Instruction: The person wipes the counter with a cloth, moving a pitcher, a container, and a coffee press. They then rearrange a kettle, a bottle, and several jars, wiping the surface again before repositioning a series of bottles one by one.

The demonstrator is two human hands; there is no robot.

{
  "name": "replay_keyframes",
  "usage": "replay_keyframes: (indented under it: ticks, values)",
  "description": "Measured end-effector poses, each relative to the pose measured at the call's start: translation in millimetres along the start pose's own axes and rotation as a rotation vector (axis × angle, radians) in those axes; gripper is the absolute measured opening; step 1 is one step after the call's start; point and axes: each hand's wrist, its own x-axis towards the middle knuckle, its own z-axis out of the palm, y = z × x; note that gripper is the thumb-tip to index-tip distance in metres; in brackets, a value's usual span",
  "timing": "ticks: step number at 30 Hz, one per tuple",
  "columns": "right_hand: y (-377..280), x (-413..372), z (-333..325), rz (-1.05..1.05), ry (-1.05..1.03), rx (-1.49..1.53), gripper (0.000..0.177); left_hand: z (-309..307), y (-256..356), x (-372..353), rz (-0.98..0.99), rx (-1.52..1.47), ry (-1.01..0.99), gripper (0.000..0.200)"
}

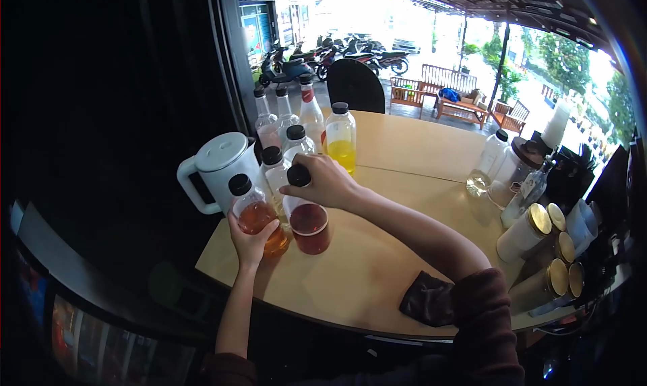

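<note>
My left hand [251, 239] is wrapped round a black-capped bottle of orange-brown liquid [259, 219] at the table's left end. Right beside it, a bottle of dark red liquid [310, 229] stands on the table, and my right hand [327, 180] grips it near the black cap. The fingers partly cover that bottle's neck. Behind my hands are clear bottles with black caps, among them a nearly clear one [275, 177] and one of yellow liquid [342, 153]. A white electric kettle [226, 167] stands to the left of the bottles.
On the curved wooden table [377, 251], a dark cloth [429, 298] lies near the front edge by my right forearm. Several gold-lidded canisters [526, 234] and a clear bottle [486, 163] stand at the right. A black chair back [355, 86] rises beyond the far edge.
</note>
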Motion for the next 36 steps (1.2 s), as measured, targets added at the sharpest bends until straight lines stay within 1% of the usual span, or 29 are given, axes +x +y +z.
replay_keyframes:
  ticks: [2,3,4,6,7,8,10,11,12,14,15,16,17,19,20,21,22,24,25,27,28,30,31,33,34,36]
  values:
    - [-3,-5,3,-0.045,0.037,-0.09,0.053,5,7,-1,-0.009,-0.071,-0.002,0.087]
    - [-3,-7,3,-0.034,0.018,-0.122,0.056,6,12,-3,-0.044,-0.074,-0.029,0.095]
    - [-4,-8,1,-0.023,-0.001,-0.152,0.058,10,19,-6,-0.041,-0.08,-0.038,0.095]
    - [-6,-11,-3,-0.022,-0.011,-0.184,0.061,20,34,-14,0.047,0.038,0.114,0.102]
    - [-6,-14,-7,-0.025,-0.028,-0.21,0.063,18,36,-16,0.213,0.374,0.141,0.103]
    - [-4,-18,-9,-0.012,-0.017,-0.217,0.063,24,51,-18,0.218,0.364,0.126,0.103]
    - [1,-30,-21,-0.016,0.012,-0.171,0.068,42,76,-25,0.411,0.417,0.224,0.096]
    - [4,-39,-31,0.005,0.007,-0.166,0.061,51,74,-27,0.53,0.396,0.212,0.087]
    - [10,-48,-42,0.028,0.019,-0.181,0.061,61,77,-30,0.6,0.402,0.147,0.077]
    - [25,-68,-68,0.061,0.045,-0.209,0.051,99,75,-33,0.696,0.168,0.005,0.065]
    - [32,-79,-81,0.132,0.095,-0.272,0.035,120,79,-35,0.681,0.102,-0.121,0.051]
    - [45,-91,-94,0.151,0.107,-0.289,0.035,142,82,-38,0.593,0.052,-0.223,0.04]
    - [61,-102,-109,0.193,0.106,-0.361,0.031,168,91,-39,0.61,0.039,-0.287,0.035]
    - [87,-128,-140,0.255,0.112,-0.453,0.027,222,88,-46,0.45,-0.053,-0.452,0.033]
    - [94,-140,-157,0.328,0.129,-0.541,0.026,249,86,-51,0.345,-0.096,-0.516,0.033]
    - [101,-152,-173,0.401,0.146,-0.628,0.025,275,84,-53,0.313,-0.111,-0.598,0.035]
    - [109,-162,-190,0.416,0.155,-0.649,0.025,303,78,-53,0.321,-0.135,-0.609,0.035]
    - [124,-179,-222,0.561,0.238,-0.759,0.024,361,68,-53,0.293,-0.142,-0.721,0.046]
    - [130,-187,-239,0.573,0.245,-0.778,0.024,388,69,-52,0.299,-0.163,-0.729,0.046]
    - [141,-201,-269,0.639,0.338,-0.757,0.024,442,75,-46,0.258,-0.162,-0.726,0.064]
    - [140,-207,-280,0.652,0.34,-0.774,0.024,469,75,-43,0.259,-0.182,-0.734,0.064]
    - [128,-217,-296,0.676,0.417,-0.767,0.024,517,73,-41,0.317,-0.079,-0.656,0.092]
    - [124,-222,-300,0.686,0.424,-0.753,0.025,536,72,-43,0.307,-0.09,-0.669,0.092]
    - [126,-233,-306,0.706,0.4,-0.751,0.024,566,69,-48,0.222,0.053,-0.596,0.115]
    - [124,-236,-309,0.705,0.381,-0.746,0.024,576,68,-48,0.219,0.044,-0.608,0.115]
    - [108,-241,-310,0.731,0.37,-0.766,0.024,592,65,-46,0.012,0.013,-0.698,0.126]
